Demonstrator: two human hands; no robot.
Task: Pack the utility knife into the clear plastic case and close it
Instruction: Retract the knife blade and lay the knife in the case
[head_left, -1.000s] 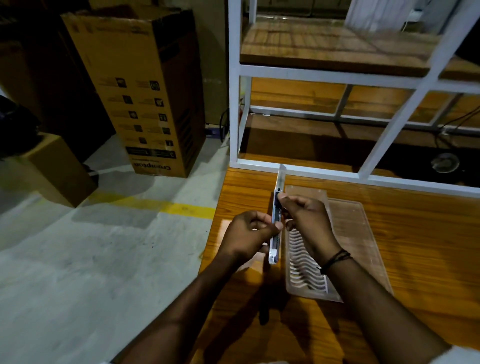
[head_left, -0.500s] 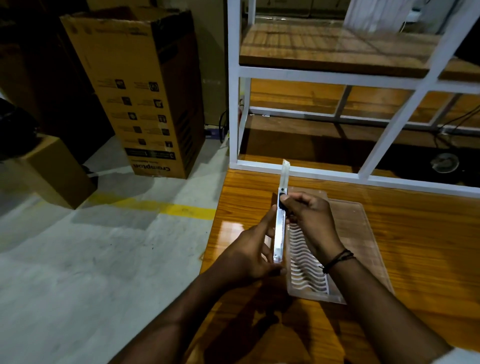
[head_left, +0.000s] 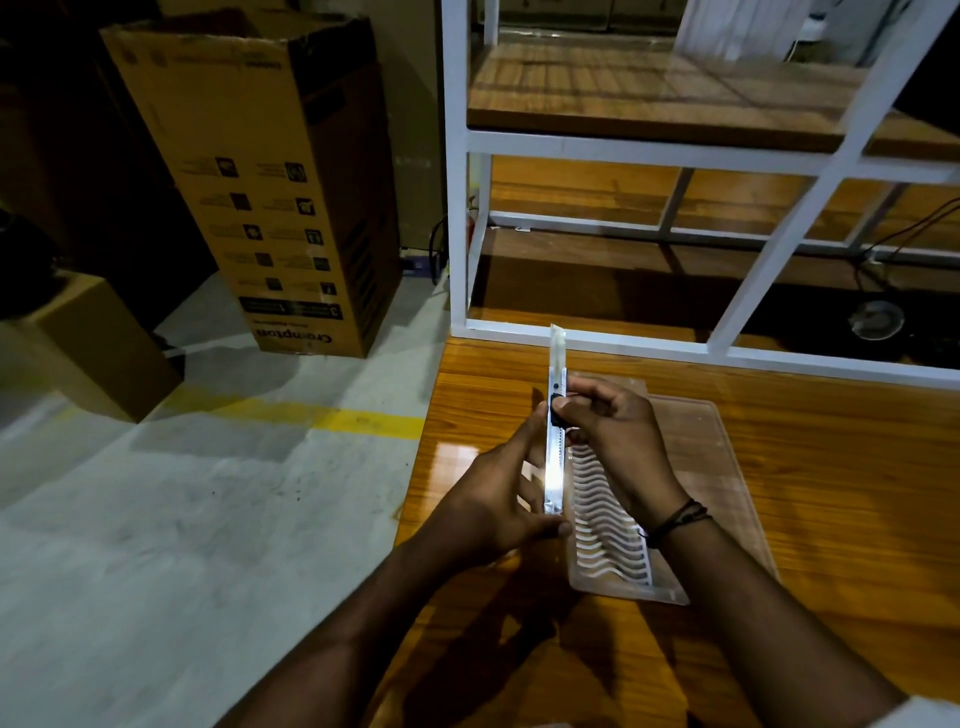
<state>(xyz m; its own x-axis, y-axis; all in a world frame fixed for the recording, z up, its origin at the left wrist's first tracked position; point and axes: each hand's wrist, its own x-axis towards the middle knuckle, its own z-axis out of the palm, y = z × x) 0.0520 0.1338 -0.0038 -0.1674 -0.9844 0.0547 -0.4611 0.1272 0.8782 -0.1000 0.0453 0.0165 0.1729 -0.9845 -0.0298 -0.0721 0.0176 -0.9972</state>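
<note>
Clear plastic case (head_left: 722, 467) lies on table (head_left: 831, 441) behind knife-holding hands (head_left: 556, 467).

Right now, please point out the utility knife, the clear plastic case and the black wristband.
utility knife (head_left: 554, 457): head view, bright handle edge.
clear plastic case (head_left: 722, 467): head view, bare lid.
black wristband (head_left: 675, 519): head view, cord on right wrist.

The left hand (head_left: 493, 499) cups upward, thumb curled low. The right hand (head_left: 613, 436) pinches, its wrist banded, both forearms extended.
</note>
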